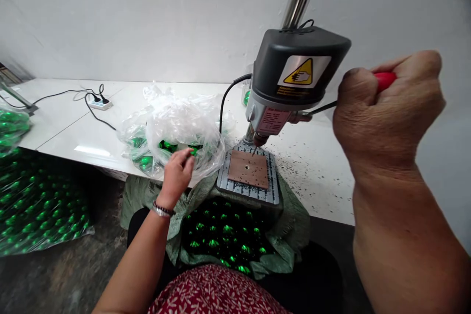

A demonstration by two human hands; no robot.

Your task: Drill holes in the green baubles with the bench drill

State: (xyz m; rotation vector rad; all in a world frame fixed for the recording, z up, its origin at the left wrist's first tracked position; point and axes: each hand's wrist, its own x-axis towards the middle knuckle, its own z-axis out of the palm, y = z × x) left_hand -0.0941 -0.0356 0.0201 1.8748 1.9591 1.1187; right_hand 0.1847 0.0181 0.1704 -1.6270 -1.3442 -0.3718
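Note:
At the right, my right hand is wrapped round the red knob of the feed lever on a small drill press. Below the chuck, the drill bit stands over a brown board with a hole in it, on the grooved metal base; no ball lies on the board. My left hand, its fingers curled together, is at the mouth of a clear plastic bag of shiny green balls. A green ball shows right by the fingertips; whether they grip it is hard to see.
A green woven sack holding many shiny green balls hangs open below the base. Dark shavings lie on the white table. At left are a big bag of green balls and a power strip with cords.

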